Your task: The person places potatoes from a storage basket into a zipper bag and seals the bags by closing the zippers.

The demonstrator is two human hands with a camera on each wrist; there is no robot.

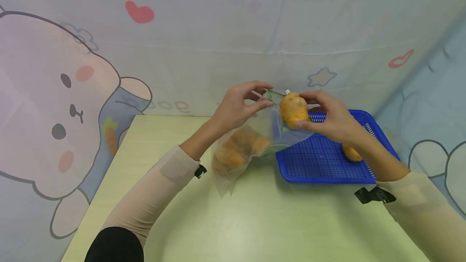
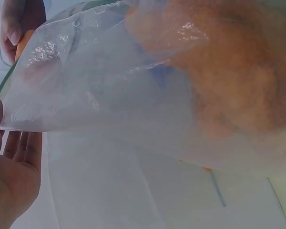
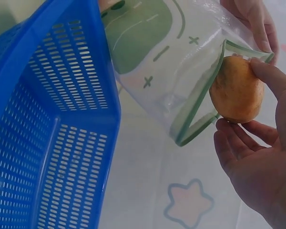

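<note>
while raised above the pale green bench [image 1: 255, 221], held open at the mouth: clear zip bag [image 1: 255, 140], green seal strip [image 3: 200, 102] along its rim, orange fruit [image 1: 236, 148] already lying in its sagging bottom. left hand [image 1: 238, 106] pinching the bag's top edge between thumb and fingers, keeping one side of the mouth lifted. right hand [image 1: 327, 118] curled round a single orange fruit [image 3: 236, 90], pressed right at the green rim, partly between the two seal strips. blue perforated basket [image 1: 327, 161] just beside and below the bag, on the bench, another orange fruit [image 1: 351, 153] resting inside near the right forearm. behind, cartoon bear backdrop [image 1: 54, 112] with red hearts and a star outline; faint mirrored lettering near the bench edge, too blurred to read. no brand or label legible on bag or basket. black clip at each sleeve.
</note>
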